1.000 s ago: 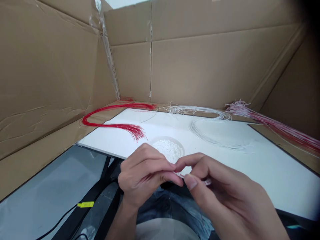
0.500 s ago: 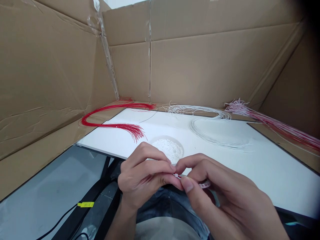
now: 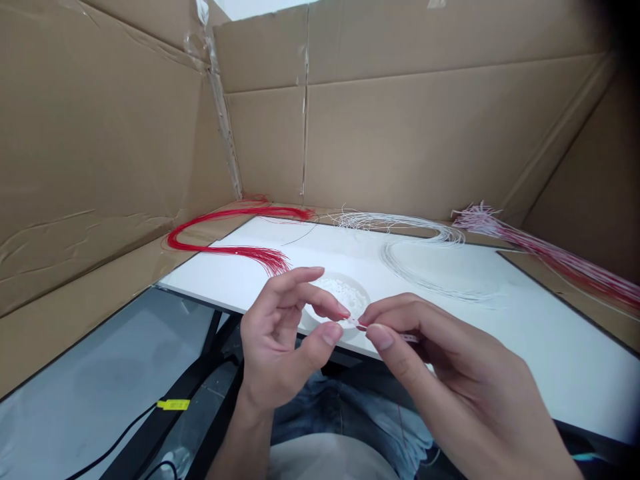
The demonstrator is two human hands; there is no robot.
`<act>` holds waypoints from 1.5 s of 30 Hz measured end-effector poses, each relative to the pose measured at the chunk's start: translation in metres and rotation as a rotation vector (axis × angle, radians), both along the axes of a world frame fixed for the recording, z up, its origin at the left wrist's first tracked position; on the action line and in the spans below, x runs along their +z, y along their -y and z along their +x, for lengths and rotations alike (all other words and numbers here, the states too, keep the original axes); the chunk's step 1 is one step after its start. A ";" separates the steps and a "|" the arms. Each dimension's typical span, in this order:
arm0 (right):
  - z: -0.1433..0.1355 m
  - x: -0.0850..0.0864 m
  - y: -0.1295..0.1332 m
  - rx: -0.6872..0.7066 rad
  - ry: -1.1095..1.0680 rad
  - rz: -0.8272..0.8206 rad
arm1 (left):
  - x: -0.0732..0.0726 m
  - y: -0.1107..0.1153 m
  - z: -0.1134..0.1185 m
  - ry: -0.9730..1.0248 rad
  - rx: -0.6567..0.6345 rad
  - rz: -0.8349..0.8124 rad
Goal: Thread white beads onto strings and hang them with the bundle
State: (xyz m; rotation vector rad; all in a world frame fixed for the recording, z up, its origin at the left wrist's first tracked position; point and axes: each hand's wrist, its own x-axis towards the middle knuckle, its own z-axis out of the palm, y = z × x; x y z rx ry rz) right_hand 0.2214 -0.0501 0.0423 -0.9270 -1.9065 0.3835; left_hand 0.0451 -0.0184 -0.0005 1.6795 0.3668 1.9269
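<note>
Between the thumb and fingertips of my right hand [image 3: 450,363] is a thin red wire [image 3: 362,327], with a tiny white connector housing [image 3: 353,321] at its left end. A pale strip with dark marks [image 3: 410,338] pokes out behind the right thumb. My left hand [image 3: 283,350] has its fingers spread and its thumb apart from the index finger, whose tip is right by the connector; whether they touch I cannot tell. Behind the hands, a round shallow dish [image 3: 367,300] holds many small white pieces [image 3: 345,292].
A bundle of red wires [image 3: 200,239] curves at the back left of the white tabletop [image 3: 520,347]. White wires [image 3: 400,219] lie coiled at the back middle, and red-and-white wires [image 3: 550,245] at the right. Cardboard walls [image 3: 400,133] surround the table. A yellow-tagged cable [image 3: 173,405] hangs lower left.
My left thumb and fingers have opened away from the connector. Both hands have risen slightly, and the right one keeps its pinch on the wire.
</note>
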 end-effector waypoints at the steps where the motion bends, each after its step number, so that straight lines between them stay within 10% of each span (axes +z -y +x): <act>1: 0.000 0.000 0.000 -0.002 0.007 0.008 | 0.001 0.001 0.001 -0.003 0.014 -0.008; 33: -0.003 -0.008 -0.003 -0.097 0.060 0.062 | 0.001 0.004 0.005 -0.127 0.254 -0.032; 39: 0.004 -0.006 -0.006 -0.260 -0.002 0.054 | 0.018 -0.017 -0.016 -0.841 0.586 -0.239; 45: 0.016 -0.003 -0.008 -0.281 -0.002 0.108 | 0.035 -0.051 0.014 -1.410 0.548 -0.519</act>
